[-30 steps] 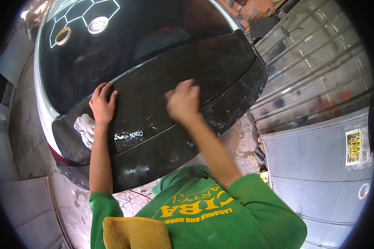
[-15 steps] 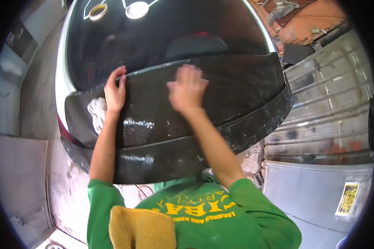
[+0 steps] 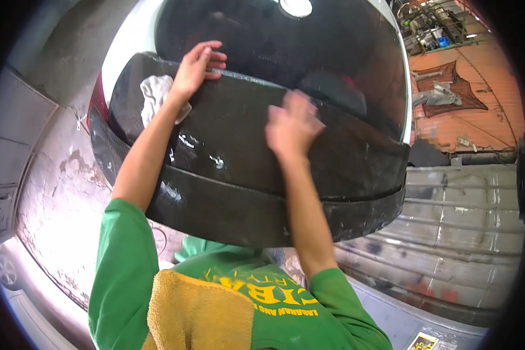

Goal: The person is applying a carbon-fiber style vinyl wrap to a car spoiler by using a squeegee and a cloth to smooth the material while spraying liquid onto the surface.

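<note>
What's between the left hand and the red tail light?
In the head view, a crumpled white cloth lies between the left hand and the red tail light, on the black panel.

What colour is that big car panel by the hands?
The car panel is very dark, almost black, with shiny pale glints; the head view shows it best.

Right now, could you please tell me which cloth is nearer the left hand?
The white cloth, crumpled on the black panel; the yellow cloth is on the green shirt, farther away.
</note>
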Action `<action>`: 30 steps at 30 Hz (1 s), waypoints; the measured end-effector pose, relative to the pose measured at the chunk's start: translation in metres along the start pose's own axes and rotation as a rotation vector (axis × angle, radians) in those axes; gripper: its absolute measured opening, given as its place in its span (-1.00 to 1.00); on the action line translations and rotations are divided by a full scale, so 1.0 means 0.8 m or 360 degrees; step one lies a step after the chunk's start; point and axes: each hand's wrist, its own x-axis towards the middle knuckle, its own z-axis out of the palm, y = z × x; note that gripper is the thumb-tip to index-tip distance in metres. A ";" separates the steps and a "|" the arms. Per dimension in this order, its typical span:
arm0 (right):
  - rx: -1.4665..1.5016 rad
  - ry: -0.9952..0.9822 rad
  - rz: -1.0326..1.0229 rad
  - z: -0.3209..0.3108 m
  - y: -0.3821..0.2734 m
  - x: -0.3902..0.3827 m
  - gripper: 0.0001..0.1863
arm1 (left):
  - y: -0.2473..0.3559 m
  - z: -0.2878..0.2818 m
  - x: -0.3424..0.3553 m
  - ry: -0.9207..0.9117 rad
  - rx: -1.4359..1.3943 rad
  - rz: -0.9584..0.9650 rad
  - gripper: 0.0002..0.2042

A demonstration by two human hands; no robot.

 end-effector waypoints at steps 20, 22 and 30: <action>0.0207 -0.0385 0.0047 -0.011 0.016 -0.114 -0.31 | -0.020 -0.026 -0.004 -0.0099 0.0634 0.0287 -0.74; 0.0098 -0.0427 0.0385 -0.013 0.104 -0.091 -0.29 | -0.013 -0.027 -0.021 -0.0092 0.1243 0.0774 -0.74; -0.0045 -0.0132 0.0994 -0.037 0.343 -0.093 -0.28 | -0.030 0.142 -0.113 -0.0277 0.2449 0.0741 -0.39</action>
